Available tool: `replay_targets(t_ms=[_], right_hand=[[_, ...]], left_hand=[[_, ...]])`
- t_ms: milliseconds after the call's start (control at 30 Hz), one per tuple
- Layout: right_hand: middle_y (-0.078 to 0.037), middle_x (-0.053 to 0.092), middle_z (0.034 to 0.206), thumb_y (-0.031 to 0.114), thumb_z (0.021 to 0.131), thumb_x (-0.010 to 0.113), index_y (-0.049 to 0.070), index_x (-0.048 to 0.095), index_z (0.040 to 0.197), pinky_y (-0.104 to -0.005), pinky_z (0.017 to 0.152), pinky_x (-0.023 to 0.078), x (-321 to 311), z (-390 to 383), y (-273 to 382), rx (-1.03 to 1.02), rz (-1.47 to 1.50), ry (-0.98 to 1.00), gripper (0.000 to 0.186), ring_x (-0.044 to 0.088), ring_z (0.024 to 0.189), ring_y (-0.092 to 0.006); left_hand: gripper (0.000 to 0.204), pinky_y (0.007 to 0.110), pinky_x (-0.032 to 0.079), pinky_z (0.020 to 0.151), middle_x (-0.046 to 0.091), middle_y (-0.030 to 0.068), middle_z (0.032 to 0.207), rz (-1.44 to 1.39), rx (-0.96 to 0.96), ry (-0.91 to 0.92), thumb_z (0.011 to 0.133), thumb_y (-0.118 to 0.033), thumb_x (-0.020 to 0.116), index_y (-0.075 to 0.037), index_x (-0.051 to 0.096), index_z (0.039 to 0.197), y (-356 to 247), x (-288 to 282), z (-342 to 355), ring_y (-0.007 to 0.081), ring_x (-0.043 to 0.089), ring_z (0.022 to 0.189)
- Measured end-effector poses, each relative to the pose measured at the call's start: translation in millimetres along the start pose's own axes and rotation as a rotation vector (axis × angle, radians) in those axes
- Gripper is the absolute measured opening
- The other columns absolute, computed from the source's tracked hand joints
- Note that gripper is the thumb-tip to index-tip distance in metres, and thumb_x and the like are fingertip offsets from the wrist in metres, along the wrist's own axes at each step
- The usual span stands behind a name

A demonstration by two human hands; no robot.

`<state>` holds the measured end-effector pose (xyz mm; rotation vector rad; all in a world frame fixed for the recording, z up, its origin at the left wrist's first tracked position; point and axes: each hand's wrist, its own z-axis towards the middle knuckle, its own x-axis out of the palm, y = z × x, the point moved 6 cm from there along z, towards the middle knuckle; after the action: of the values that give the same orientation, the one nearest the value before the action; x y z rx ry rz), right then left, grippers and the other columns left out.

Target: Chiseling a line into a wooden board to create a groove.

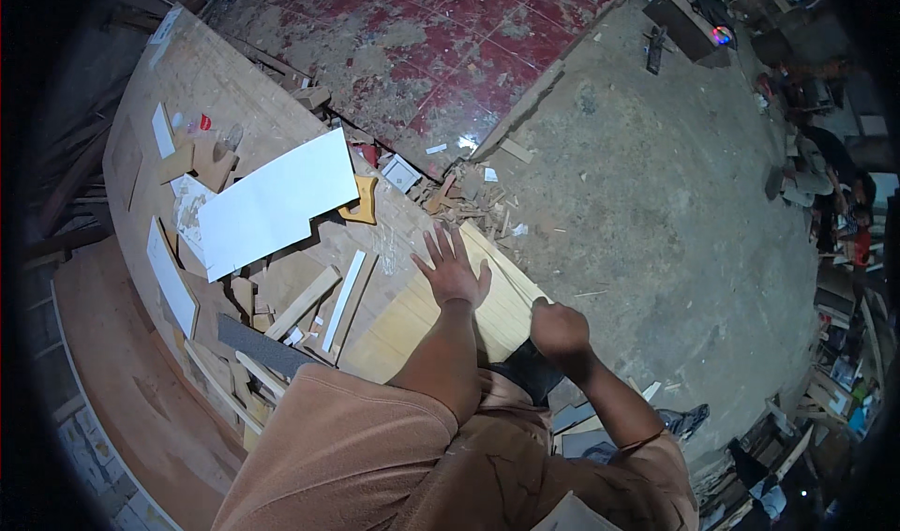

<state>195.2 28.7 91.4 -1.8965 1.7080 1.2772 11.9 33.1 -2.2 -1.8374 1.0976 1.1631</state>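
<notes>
My left hand (pixel 454 273) lies open, fingers spread, on a pale wooden board (pixel 506 320) that reaches past the worktable's right edge. At the board's right edge my right hand (pixel 560 329) is closed in a fist. What it grips is mostly hidden; a thin line or strip runs from the fist along the board's edge toward its far corner. Left of the board are a narrow white strip (pixel 344 300) and a wooden batten (pixel 304 302). A handsaw's yellow handle (pixel 361 203) sticks out from under a white panel (pixel 278 203).
The worktable (pixel 220 72) carries offcuts and a dark grey strip (pixel 265 337). Wood scraps (pixel 450 196) litter the concrete floor (pixel 656 194) beside its edge. Red tiles (pixel 469 25) lie beyond. At the far right a person (pixel 825 165) is near piled clutter.
</notes>
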Motion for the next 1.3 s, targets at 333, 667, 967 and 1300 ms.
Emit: replay_targets(t_ms=[333,667,967,1300], right_hand=[[-0.024,0.069,0.081,0.013,0.087,0.049,-0.001,0.065,0.094,-0.0515,0.065,0.056,47,90,6,0.041,0.058,-0.099,0.022,0.070,0.075,-0.0407],[-0.020,0.066,0.071,0.007,0.080,0.053,0.002,0.059,0.086,-0.0451,0.057,0.055,23,42,-11,0.009,-0.045,-0.072,0.009,0.069,0.066,-0.0363],[-0.024,0.067,0.075,0.011,0.083,0.052,-0.001,0.059,0.093,-0.0501,0.063,0.055,1,-10,-13,0.095,-0.016,0.001,0.018,0.069,0.071,-0.0413],[-0.022,0.069,0.078,0.010,0.085,0.050,0.000,0.063,0.095,-0.0496,0.063,0.056,43,88,5,0.043,-0.025,-0.025,0.019,0.070,0.073,-0.0396]], left_hand=[[0.096,0.069,0.000,0.113,0.002,0.0204,0.163,0.023,0.002,0.061,0.086,-0.052,0.052,-0.005,0.008,0.157,-6,-7,3,0.0417,-0.001,0.150],[0.095,0.069,-0.002,0.113,0.004,0.0230,0.162,-0.026,0.035,-0.048,0.084,-0.050,0.053,-0.003,0.012,0.155,-4,0,3,0.0440,0.001,0.149],[0.096,0.069,-0.003,0.113,0.003,0.0228,0.163,-0.045,0.014,0.000,0.084,-0.049,0.054,-0.004,0.010,0.156,0,4,3,0.0433,-0.003,0.150],[0.092,0.069,-0.002,0.114,0.003,0.0199,0.163,0.032,0.015,0.056,0.088,-0.056,0.048,-0.007,0.013,0.157,-9,-7,6,0.0415,0.000,0.150]])
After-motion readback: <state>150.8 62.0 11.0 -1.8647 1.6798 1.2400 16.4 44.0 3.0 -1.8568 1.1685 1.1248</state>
